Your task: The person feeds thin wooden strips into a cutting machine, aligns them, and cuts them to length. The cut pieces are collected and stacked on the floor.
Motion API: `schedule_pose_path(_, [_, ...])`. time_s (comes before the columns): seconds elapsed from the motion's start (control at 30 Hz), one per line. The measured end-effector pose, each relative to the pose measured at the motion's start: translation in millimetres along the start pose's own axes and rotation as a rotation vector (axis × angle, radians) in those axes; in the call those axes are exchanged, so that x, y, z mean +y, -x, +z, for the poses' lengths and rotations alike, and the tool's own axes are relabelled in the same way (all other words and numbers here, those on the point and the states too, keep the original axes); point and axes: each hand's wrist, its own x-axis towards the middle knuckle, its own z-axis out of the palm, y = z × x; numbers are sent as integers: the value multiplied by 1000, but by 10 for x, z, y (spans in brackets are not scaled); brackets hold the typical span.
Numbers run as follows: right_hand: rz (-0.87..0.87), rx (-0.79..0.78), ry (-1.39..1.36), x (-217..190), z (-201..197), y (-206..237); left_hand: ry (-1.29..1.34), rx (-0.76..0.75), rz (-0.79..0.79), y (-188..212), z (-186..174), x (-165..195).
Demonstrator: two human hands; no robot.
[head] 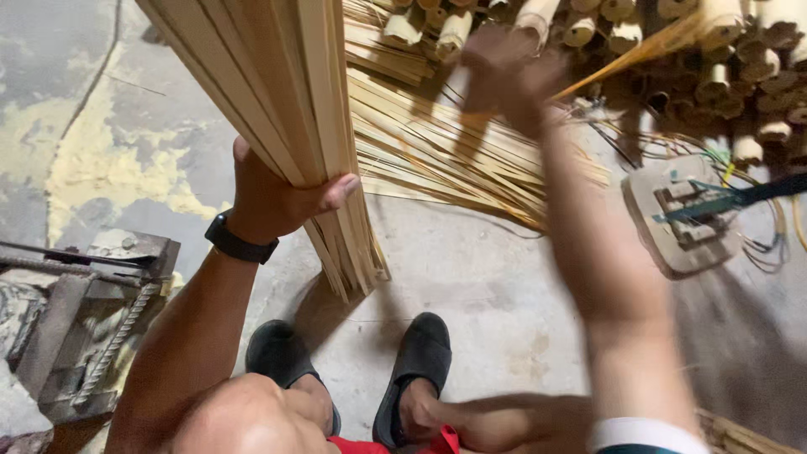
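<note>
Head view, left hand: the left hand (273,197) is closed around a thick bundle of bamboo strips (286,101), thumb across the front and fingers wrapped behind; a black wristband (238,242) sits on the wrist.
Bundle position: it stands tilted, its lower ends splayed on the concrete floor (471,286) just ahead of the black slippers (416,361). Resting the ends on the ground looks to take the weight, so one hand is enough to steady it.
Head view, right hand: the right hand (504,76) is raised over the loose strips (454,151) and is blurred. It appears to pinch a single strip (639,52) that runs up to the right, but how tightly it is closed I cannot tell.
Strip relative to bundle: the single strip is well apart from the held bundle, to its right, above the fanned pile.
Around them: cut bamboo stubs (740,84) stacked at the back, a wired block-like device (685,214) on the floor to the right, and a metal vice (92,311) at the left.
</note>
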Motion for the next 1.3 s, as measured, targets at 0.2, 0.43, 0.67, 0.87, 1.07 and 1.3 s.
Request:
schedule_pose_path(0.2, [835, -349, -288, 2255, 1313, 928, -188, 21, 60, 179, -205, -136])
schedule_pose_path(0.43, [-20, -749, 236, 1372, 1609, 1350, 754, 365, -476, 696, -573, 114])
schedule_pose_path(0.67, [766, -843, 888, 478, 1732, 1416, 1136, 895, -921, 1301, 153, 187])
schedule_pose_path(0.87, [1069, -917, 768, 855, 966, 2174, 1727, 420, -970, 2676, 700, -28])
schedule_pose_path(1.07, [960, -1094, 661, 1544, 511, 3257, 1636, 832, -827, 3903, 485, -112])
schedule_pose_path(1.3, [624, -1447, 1165, 1795, 788, 3061, 1566, 766, -751, 4031, 430, -458])
